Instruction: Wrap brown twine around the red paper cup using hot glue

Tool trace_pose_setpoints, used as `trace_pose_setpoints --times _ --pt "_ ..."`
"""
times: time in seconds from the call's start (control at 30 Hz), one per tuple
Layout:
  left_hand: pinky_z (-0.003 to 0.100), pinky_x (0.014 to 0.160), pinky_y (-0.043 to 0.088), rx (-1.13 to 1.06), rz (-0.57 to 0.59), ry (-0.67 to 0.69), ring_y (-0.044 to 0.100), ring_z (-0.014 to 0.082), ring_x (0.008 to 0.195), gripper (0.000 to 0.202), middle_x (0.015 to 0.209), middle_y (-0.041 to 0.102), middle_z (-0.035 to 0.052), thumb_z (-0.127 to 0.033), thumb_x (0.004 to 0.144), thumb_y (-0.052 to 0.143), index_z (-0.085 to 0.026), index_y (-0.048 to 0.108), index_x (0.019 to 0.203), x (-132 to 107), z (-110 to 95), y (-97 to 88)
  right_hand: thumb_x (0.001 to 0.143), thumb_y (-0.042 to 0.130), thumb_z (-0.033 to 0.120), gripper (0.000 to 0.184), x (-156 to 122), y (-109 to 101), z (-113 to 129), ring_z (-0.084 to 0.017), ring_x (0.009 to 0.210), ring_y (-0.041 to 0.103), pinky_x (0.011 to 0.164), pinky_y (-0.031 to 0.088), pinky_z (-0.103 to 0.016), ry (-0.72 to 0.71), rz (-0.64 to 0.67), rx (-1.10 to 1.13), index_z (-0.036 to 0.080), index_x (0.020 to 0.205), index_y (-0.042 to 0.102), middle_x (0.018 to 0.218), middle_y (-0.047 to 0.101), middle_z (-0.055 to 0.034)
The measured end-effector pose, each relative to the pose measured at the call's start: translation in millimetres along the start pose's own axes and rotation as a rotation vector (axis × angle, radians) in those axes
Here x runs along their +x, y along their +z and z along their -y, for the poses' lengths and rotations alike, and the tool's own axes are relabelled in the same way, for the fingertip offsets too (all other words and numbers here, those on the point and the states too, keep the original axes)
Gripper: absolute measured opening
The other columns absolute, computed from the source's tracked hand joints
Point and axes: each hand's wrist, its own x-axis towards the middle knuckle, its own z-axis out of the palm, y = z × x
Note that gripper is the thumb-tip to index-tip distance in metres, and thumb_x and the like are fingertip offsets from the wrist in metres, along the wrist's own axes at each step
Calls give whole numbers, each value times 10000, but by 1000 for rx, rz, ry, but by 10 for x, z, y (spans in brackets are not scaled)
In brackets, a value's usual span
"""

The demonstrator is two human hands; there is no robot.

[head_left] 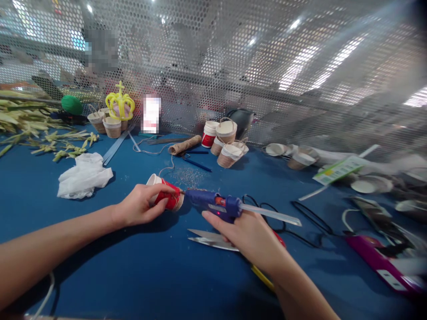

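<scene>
My left hand is closed around a red and white paper cup lying on its side, with twine wound round its lower end. A strand of twine runs from the cup back to a roll of twine. In my right hand is a blue hot glue gun, its small red light lit and a clear glue stick sticking out of its back. The gun's nozzle points left and is at the cup's twine-wrapped end; whether it touches cannot be made out. Beneath my right hand lie open scissors.
Several twine-wrapped cups stand at the back, others at the right. A crumpled white cloth lies left. A yellow crown rises behind more cups. The purple power strip and black cords are at right. A perforated metal screen closes the back.
</scene>
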Motion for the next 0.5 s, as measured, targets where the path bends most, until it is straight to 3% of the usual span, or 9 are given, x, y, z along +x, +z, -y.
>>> trace_pose_setpoints --times 0.13,0.33,0.5 --pt "185 556 457 61 2 36 614 98 601 265 779 684 16 -145 772 452 -165 524 1026 -15 15 8 750 473 380 240 17 -12 34 -139 524 519 497 395 -251 57 35 31 187 644 566 553 574 -4" --pt "193 517 444 105 -20 103 593 100 544 259 726 680 13 -140 761 460 -152 513 1014 -21 27 18 744 488 393 338 44 1 76 -93 352 438 407 355 -230 193 100 63 195 474 441 375 453 38" --pt "201 522 447 115 -13 89 596 106 554 268 732 681 19 -141 757 460 -143 514 1020 -27 28 21 730 518 368 317 74 23 76 -75 326 410 385 343 -215 195 79 131 190 479 442 353 429 53"
